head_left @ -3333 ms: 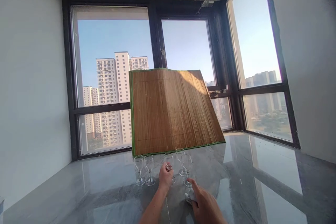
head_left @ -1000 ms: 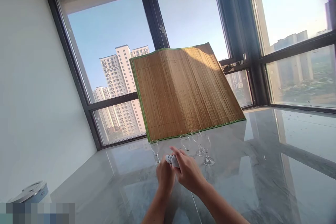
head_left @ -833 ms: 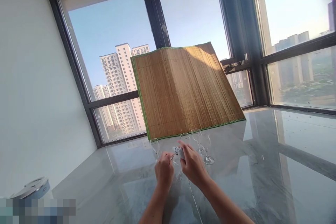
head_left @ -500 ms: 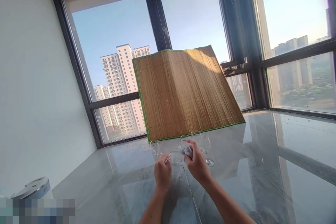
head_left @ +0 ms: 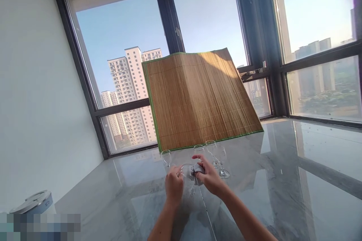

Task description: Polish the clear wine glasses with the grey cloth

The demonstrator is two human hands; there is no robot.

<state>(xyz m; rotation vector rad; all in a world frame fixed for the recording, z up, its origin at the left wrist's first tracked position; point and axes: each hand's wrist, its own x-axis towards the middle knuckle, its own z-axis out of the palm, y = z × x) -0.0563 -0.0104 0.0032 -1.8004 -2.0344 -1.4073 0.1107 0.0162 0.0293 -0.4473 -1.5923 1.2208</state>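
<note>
My left hand is closed around the stem end of a clear wine glass, which lies tilted on its side with the bowl toward the right. My right hand grips a crumpled grey cloth and presses it at the glass's rim, its index finger stretched out above. Behind my left hand stands another stemmed glass. Just beyond my right hand are several more clear glasses, partly hidden by it; the nearest glass foot rests on the grey surface.
A glossy grey marble-look ledge spreads under my hands. A bamboo mat with green edging leans against the dark-framed windows. At lower left sits a lidded container, partly blurred out. A white wall rises on the left.
My right hand has shifted slightly down with the cloth, which now sits lower at the glass rim. Its index finger points farther left. My left hand keeps its hold.
</note>
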